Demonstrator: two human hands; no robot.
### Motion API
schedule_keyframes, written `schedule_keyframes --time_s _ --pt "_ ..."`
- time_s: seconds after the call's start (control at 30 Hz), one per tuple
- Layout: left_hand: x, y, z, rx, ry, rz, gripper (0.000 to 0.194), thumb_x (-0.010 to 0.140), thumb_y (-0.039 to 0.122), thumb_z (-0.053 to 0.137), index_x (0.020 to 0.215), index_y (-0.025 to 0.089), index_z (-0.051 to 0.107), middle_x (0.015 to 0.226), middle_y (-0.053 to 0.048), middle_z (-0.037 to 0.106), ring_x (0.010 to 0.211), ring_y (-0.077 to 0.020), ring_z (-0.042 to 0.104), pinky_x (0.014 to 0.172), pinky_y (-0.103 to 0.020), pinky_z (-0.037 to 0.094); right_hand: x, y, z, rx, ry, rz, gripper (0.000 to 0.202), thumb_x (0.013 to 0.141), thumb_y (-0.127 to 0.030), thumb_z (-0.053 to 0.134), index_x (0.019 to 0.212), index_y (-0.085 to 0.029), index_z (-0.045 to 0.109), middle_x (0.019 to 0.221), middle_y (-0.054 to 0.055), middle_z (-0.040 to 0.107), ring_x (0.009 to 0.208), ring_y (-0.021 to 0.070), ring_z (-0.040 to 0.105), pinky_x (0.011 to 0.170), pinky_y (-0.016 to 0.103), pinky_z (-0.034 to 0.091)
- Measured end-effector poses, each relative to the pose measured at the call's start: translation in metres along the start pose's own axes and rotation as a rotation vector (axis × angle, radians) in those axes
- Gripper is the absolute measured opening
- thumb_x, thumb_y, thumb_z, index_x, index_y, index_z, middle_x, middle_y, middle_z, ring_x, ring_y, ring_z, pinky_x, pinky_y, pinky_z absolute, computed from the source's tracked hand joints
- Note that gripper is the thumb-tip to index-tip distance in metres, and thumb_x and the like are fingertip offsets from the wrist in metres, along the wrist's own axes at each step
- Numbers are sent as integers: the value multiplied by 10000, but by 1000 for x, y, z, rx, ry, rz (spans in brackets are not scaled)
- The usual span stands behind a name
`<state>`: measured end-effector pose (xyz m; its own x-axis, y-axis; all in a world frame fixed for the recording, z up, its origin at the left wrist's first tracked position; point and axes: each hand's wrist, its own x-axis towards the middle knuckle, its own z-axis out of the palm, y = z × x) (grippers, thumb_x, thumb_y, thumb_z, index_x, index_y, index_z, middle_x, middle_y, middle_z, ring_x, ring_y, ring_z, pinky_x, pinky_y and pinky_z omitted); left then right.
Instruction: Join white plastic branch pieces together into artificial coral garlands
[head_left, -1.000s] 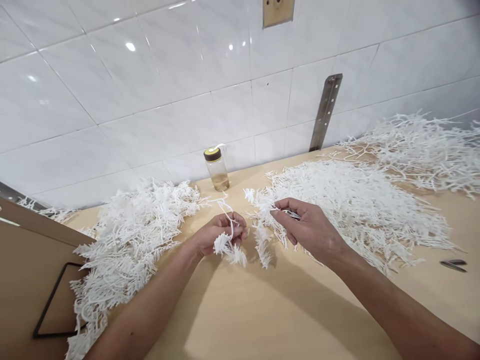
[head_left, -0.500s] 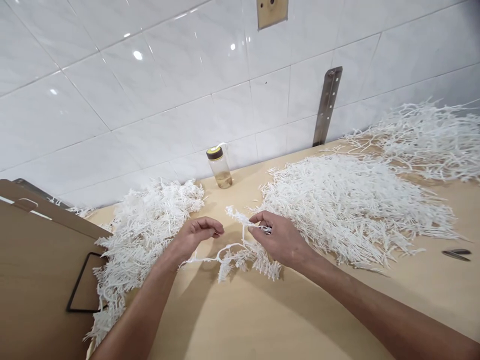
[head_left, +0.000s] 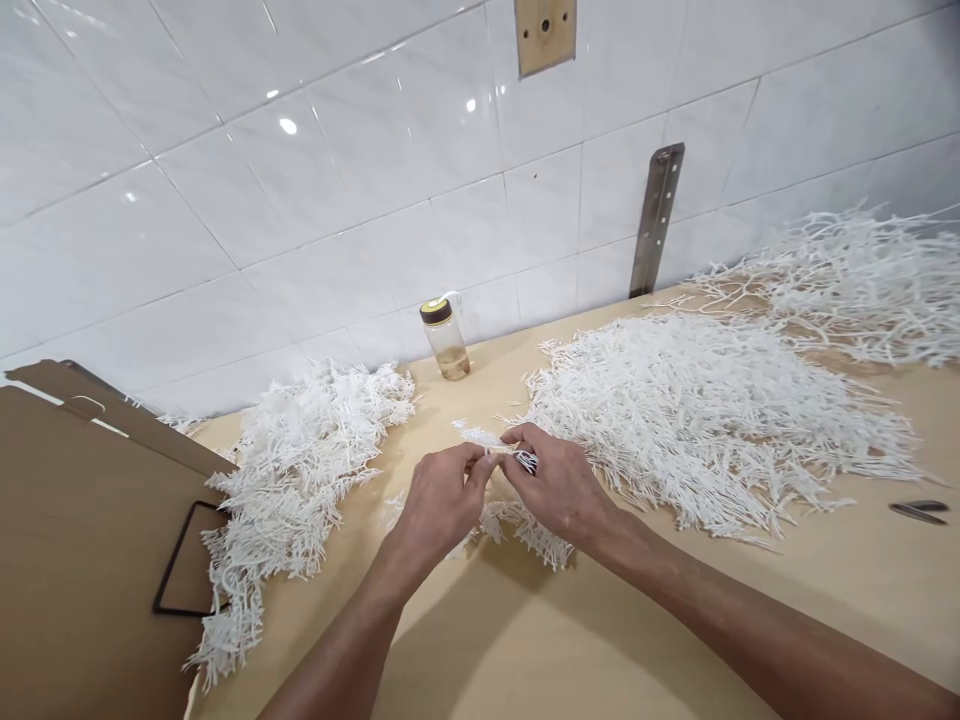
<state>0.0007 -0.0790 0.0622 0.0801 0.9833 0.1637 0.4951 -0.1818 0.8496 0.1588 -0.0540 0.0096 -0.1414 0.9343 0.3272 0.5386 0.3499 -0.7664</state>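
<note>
While close together, left hand [head_left: 442,497] and right hand [head_left: 564,488] in narrow pinches on a white sprig [head_left: 478,436].

No lettering, label, brand or number can be read anywhere. The cardboard box [head_left: 82,530] at the left bears a black rectangular outline [head_left: 175,556], with no words legible inside it. No print can be made out on the bottle [head_left: 452,345], its lid [head_left: 436,312], the wall plate [head_left: 546,50] or the metal bracket [head_left: 657,220].
</note>
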Motion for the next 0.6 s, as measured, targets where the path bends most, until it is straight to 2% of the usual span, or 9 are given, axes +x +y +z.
schedule_keyframes --time_s 0.1,0.2,0.27,0.37,0.47,0.6 --pt "10 -13 12 -195 13 -132 209 786 352 713 667 181 695 616 -25 625 626 -171 548 636 -271 409 0 0 0 12 -10 -29 257 907 -360 518 1052 -180 629 751 33 685 629 177 606 620 287 429" --pt "16 -20 14 -370 16 -206 213 766 350 734 711 153 673 656 -36 651 654 -161 584 728 -303 474 -1 0 0 56 -41 -65 236 910 -322 510 1058 -178 623 881 62 718 800 206 661 693 297 455" --pt "17 -23 14 -484 7 -230 229 746 343 755 697 149 644 643 -28 639 635 -146 582 732 -308 486 0 1 -1 70 -54 -71 237 898 -295 518 1076 -177 619 937 75 725 872 218 667 724 304 461" --pt "18 -27 14 -622 -10 -274 250 710 327 790 688 144 621 649 -16 620 629 -132 577 706 -288 485 2 2 -5 58 -57 -27 238 873 -285 541 1068 -176 622 843 58 716 765 208 662 663 296 450" --pt "18 -33 13 -727 -58 -282 263 700 325 802 696 139 616 684 -22 622 654 -137 585 704 -290 487 4 1 -10 95 -63 50 171 847 -257 545 976 -193 635 712 14 673 626 176 622 596 276 429" --pt "17 -37 11 -808 -124 -292 293 736 382 776 721 132 623 744 -64 660 713 -170 611 713 -316 490 6 -3 -15 200 -123 133 132 849 -269 538 915 -200 630 695 -4 647 554 147 583 559 263 421"
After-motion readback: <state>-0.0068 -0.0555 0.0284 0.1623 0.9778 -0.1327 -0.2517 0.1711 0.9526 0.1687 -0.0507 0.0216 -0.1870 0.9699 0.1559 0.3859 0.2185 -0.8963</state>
